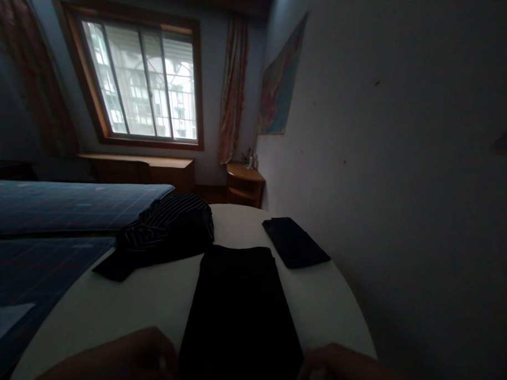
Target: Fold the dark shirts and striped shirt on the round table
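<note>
A long dark garment [239, 306] lies flat and stretched out on a white surface [150, 303], running away from me. My left hand [131, 357] sits at its near left corner and my right hand [339, 367] at its near right corner. Both hands look closed on the near edge of the cloth, though the light is dim and the fingers are partly cut off by the frame. A small folded dark cloth [295, 241] lies beyond to the right. A crumpled striped garment [164, 231] lies beyond to the left.
A bed with a blue checked cover [57, 205] stands at the left. A plain wall [404, 162] runs close along the right, with a map poster [280, 83]. A window [143, 81], curtains, a wooden desk [142, 166] and a corner shelf [243, 184] are at the far end.
</note>
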A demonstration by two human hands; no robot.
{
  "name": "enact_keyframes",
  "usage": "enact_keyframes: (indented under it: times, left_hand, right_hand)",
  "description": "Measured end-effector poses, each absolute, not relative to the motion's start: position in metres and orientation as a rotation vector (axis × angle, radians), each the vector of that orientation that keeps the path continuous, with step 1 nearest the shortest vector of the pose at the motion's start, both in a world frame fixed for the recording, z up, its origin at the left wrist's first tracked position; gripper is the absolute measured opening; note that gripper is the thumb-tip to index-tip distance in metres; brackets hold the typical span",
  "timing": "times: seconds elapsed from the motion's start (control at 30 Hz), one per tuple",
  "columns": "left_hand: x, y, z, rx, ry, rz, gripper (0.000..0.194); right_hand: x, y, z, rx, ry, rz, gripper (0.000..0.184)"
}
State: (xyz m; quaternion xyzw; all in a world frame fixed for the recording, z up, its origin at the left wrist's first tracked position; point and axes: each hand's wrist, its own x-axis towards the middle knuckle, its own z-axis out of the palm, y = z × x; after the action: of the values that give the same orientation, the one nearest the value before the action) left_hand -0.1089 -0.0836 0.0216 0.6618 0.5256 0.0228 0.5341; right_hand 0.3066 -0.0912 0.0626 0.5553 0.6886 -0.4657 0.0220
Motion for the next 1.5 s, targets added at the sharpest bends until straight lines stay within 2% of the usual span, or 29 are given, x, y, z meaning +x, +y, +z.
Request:
enact_keyframes:
  times: [0.1,0.17,0.23,0.3,0.4,0.5,0.63,0.8,0.93,1.1,1.2,1.3,1.5]
  left_hand:
    - [-0.089,-0.059,0.029,1.863,1.328,0.339,0.034]
    - [-0.074,-0.041,0.025,2.100,1.316,0.549,0.029]
    - [-0.060,-0.021,0.017,2.309,1.302,0.660,0.038]
    - [-0.050,0.000,0.006,2.492,1.353,0.735,0.051]
    - [-0.041,0.026,-0.015,2.680,1.417,0.690,0.058]
    - [-0.044,0.041,-0.034,2.654,1.500,0.475,0.060]
    - [-0.053,0.051,-0.041,2.543,1.622,0.391,0.060]
    - [-0.052,0.074,-0.013,2.525,1.618,0.520,0.056]
    - [-0.051,0.101,0.009,2.442,1.468,0.370,0.068]
    - [-0.053,0.132,0.016,2.341,1.423,0.246,0.080]
    - [-0.050,0.146,0.016,2.266,1.397,0.171,0.076]
    - [-0.047,0.155,0.016,2.209,1.364,0.087,0.061]
    - [-0.046,0.161,0.019,2.200,1.367,0.043,0.047]
  right_hand:
    - [0.299,-0.072,0.074,1.669,2.167,-1.419,0.028]
    - [0.286,-0.054,0.073,1.655,2.394,-1.357,0.029]
    - [0.267,-0.033,0.067,1.637,2.685,-1.193,0.030]
    - [0.248,-0.011,0.055,1.607,2.913,-0.993,0.039]
    - [0.225,0.017,0.033,1.503,3.084,-0.573,0.056]
    - [0.216,0.033,0.012,1.482,2.960,-0.477,0.064]
    - [0.219,0.045,0.002,1.473,2.883,-0.466,0.059]
    - [0.220,0.073,0.014,1.553,2.953,-0.318,0.052]
    - [0.222,0.103,0.026,1.598,2.864,-0.433,0.066]
    - [0.236,0.131,0.032,1.621,2.738,-0.765,0.083]
    - [0.242,0.145,0.029,1.683,2.641,-0.975,0.075]
    - [0.243,0.155,0.025,1.689,2.499,-1.108,0.064]
    - [0.242,0.162,0.024,1.595,2.628,-1.071,0.051]
